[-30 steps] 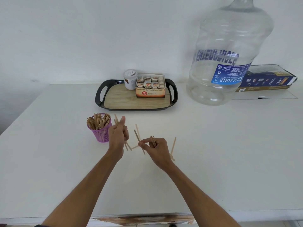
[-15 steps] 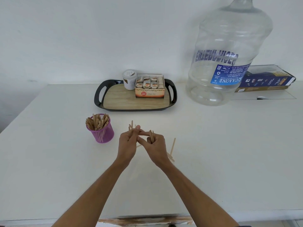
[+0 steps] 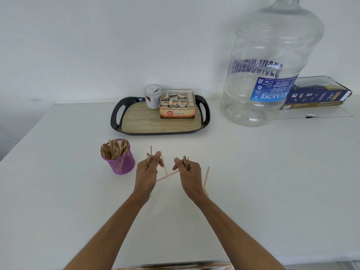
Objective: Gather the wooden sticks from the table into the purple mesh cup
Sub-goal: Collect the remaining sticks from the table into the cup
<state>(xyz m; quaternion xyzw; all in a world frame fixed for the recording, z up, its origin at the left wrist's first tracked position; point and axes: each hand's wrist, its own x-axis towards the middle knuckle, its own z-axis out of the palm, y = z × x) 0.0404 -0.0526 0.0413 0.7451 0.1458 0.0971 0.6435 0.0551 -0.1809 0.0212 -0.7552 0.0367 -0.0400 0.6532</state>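
Two labels read: jug (image 3: 270,61) "AQUAONE", box (image 3: 176,109) "Ginger Tea".

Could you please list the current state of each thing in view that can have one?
Purple mesh cup: upright, holding many sticks.
Left hand: closed on a few sticks.
Right hand: closed on a few sticks.
Loose sticks: lying on the table.
Water jug: upright, empty.
Tea box: open, on the tray.
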